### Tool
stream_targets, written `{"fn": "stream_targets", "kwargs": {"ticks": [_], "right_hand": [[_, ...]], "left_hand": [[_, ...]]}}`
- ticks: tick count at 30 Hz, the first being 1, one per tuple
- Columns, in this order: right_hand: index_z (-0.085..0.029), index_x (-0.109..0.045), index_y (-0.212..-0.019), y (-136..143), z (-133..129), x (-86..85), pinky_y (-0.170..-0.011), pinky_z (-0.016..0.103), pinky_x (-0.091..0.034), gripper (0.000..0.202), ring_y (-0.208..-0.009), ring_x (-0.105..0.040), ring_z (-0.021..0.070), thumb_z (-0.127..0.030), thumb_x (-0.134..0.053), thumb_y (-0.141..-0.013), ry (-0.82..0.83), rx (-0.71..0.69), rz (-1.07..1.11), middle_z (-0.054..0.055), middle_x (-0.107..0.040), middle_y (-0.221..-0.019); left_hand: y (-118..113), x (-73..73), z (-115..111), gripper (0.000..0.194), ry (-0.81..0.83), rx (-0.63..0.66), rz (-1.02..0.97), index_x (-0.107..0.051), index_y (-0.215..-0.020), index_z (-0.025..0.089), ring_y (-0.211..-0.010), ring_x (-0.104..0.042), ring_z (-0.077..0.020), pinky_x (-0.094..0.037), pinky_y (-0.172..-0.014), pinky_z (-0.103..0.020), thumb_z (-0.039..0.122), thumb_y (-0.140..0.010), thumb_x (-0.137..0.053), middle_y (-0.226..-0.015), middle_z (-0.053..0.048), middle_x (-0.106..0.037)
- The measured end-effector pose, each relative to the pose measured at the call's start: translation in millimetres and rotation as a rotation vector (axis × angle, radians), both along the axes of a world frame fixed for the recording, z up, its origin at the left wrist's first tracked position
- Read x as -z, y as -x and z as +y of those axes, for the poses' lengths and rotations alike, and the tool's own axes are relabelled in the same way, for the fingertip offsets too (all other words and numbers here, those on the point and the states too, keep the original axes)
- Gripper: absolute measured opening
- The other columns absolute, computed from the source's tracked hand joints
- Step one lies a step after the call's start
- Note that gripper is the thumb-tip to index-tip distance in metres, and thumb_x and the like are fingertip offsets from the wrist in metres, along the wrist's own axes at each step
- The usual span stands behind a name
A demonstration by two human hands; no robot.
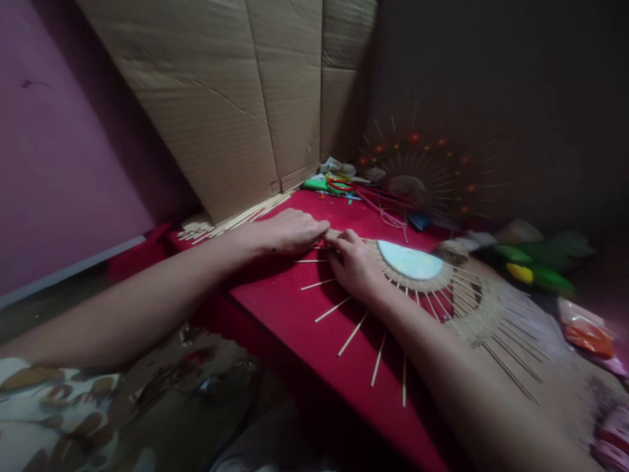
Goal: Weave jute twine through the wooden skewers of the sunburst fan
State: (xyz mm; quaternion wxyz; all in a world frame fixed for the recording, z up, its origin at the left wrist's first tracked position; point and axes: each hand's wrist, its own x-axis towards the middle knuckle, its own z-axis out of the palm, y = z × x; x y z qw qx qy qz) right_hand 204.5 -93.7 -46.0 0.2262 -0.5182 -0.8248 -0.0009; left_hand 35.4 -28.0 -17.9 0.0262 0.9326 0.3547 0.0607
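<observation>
A half-round craft piece lies on the red tabletop, with a pale blue half disc (pixel 410 261) edged in braided twine. Thin wooden sticks (pixel 352 334) fan out from it, and an outer twine band (pixel 479 321) crosses them on the right. My right hand (pixel 358 267) has its fingers bent and pressed together on the band's left end. Close beside it, my left hand (pixel 297 231) is closed, thumb and fingers together at the same end. A bit of red shows between the hands; what the left fingers hold is hidden.
Cardboard (pixel 206 98) stands behind the red table (pixel 289 314), with a bundle of loose sticks (pixel 236 219) along its foot. Red-handled scissors (pixel 341 185) lie at the back. A decorated stick fan (pixel 427 154) leans in the dark right corner. Packets (pixel 587 331) sit at the right.
</observation>
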Motion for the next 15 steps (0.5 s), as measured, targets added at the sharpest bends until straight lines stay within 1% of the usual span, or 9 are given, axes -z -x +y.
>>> {"fn": "stream_targets", "kwargs": {"ticks": [3,6,8,10,13,15], "right_hand": [[-0.012,-0.069,-0.101,0.2,0.8,-0.2,-0.082,0.031,-0.048,0.025,-0.087,-0.061,0.0199,-0.013,-0.049,-0.086,0.007,-0.013,-0.003,0.012,-0.061,-0.099],[-0.01,-0.068,-0.105,-0.6,1.7,-1.6,-0.082,0.029,-0.048,0.027,-0.089,-0.061,0.0196,-0.01,-0.05,-0.084,0.005,-0.023,0.024,0.012,-0.063,-0.101],[-0.01,-0.067,-0.107,-0.8,1.6,-2.4,-0.082,0.028,-0.048,0.029,-0.09,-0.062,0.0192,-0.008,-0.05,-0.083,0.001,-0.02,0.043,0.012,-0.064,-0.1],[-0.012,-0.068,-0.104,-0.3,0.2,-2.9,-0.081,0.028,-0.047,0.029,-0.089,-0.062,0.0189,-0.008,-0.049,-0.083,0.009,-0.005,0.028,0.011,-0.065,-0.1],[-0.016,-0.072,-0.096,1.8,-3.4,-3.3,-0.078,0.03,-0.048,0.028,-0.087,-0.063,0.0191,-0.012,-0.047,-0.085,0.033,0.022,-0.072,0.01,-0.065,-0.105],[-0.018,-0.073,-0.094,2.9,-5.1,-3.2,-0.074,0.03,-0.048,0.029,-0.086,-0.064,0.0197,-0.016,-0.045,-0.087,0.031,0.036,-0.134,0.009,-0.065,-0.109]], "left_hand": [[-5.5,3.4,1.0,0.023,-0.074,0.014,0.127,-0.058,-0.098,0.017,-0.065,-0.057,-0.0223,-0.028,-0.056,-0.032,0.03,-0.092,-0.04,-0.081,-0.011,-0.067],[-10.0,6.7,1.3,0.025,-0.109,-0.03,0.149,-0.055,-0.104,0.016,-0.07,-0.061,-0.0241,-0.027,-0.055,-0.031,0.031,-0.093,-0.039,-0.085,-0.012,-0.069],[-10.9,8.9,0.6,0.026,-0.124,-0.035,0.139,-0.054,-0.105,0.015,-0.072,-0.062,-0.0242,-0.026,-0.054,-0.031,0.032,-0.094,-0.038,-0.087,-0.012,-0.069],[-10.1,10.6,-0.6,0.026,-0.126,-0.036,0.114,-0.054,-0.105,0.015,-0.073,-0.063,-0.0235,-0.027,-0.054,-0.03,0.032,-0.094,-0.037,-0.089,-0.012,-0.069],[-7.7,12.1,-1.7,0.024,-0.1,-0.046,0.062,-0.053,-0.104,0.016,-0.074,-0.063,-0.0217,-0.031,-0.056,-0.029,0.031,-0.094,-0.038,-0.087,-0.01,-0.069],[-5.8,12.7,-1.5,0.022,-0.077,-0.051,0.024,-0.053,-0.103,0.017,-0.074,-0.062,-0.0208,-0.033,-0.058,-0.028,0.03,-0.093,-0.039,-0.086,-0.008,-0.068]]}}
